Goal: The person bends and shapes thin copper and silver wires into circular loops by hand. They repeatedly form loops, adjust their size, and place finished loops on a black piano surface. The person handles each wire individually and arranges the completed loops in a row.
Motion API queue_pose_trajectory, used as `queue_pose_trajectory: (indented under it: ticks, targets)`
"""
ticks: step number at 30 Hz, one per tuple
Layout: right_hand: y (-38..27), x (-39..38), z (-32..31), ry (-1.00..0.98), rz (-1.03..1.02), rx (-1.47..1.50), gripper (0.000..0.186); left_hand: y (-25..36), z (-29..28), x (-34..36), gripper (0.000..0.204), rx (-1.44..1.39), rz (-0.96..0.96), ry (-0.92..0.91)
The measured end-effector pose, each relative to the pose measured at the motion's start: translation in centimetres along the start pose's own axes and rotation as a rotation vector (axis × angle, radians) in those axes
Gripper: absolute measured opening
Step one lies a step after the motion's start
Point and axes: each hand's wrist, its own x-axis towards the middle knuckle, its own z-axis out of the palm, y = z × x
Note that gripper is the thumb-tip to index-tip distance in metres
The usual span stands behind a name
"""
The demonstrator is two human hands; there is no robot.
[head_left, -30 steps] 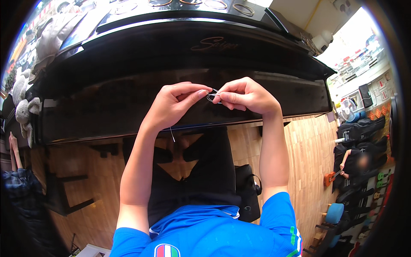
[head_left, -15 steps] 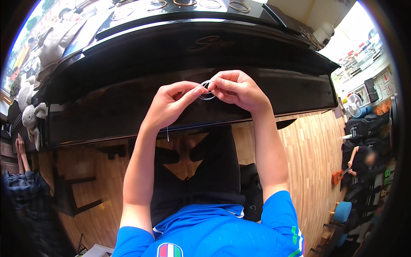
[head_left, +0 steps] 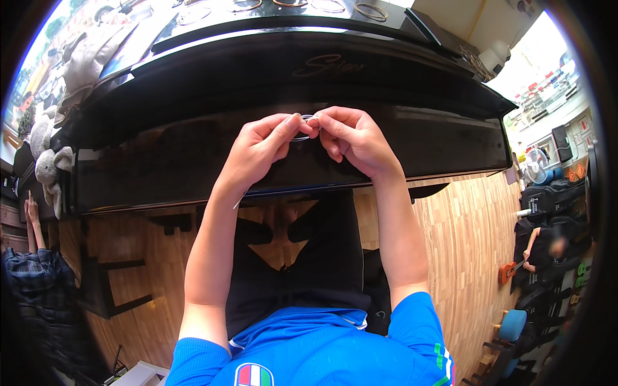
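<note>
Wood floor point(head_left: 457, 238) fills the lower right of this music room, and a black piano point(head_left: 425, 135) spans the upper half of the frame. Along its top, at the upper edge, I count five ring-shaped string coils point(head_left: 371, 18). One more, a silvery string coil point(head_left: 300, 137), is just above the frame's centre, between my two hands. My left hand point(head_left: 259, 147) pinches it; my right hand point(head_left: 357, 138) has thumb and forefinger closed on its right side, other fingers loosely curled. One thin strand point(head_left: 240, 198) shows beside my left wrist; any join to the coil is hidden. I judge the step in hand to be working the coil's turns with my fingertips; the next move calls for a steady pinch, lest they spring apart. One ukulele point(head_left: 506, 273) is at the far right.
</note>
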Motion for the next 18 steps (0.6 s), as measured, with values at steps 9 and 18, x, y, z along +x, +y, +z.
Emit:
queue_pose_trajectory:
  ticks: [9,18]
  targets:
    - [0.5,-0.2,0.0,0.027,-0.014,-0.034,0.029,-0.1,0.4,-0.1,0.029,-0.035,-0.031,0.081]
    - [0.9,-0.5,-0.9,-0.056,0.0,0.113,0.04,-0.2,-0.1,-0.1,0.027,-0.112,-0.026,0.072]
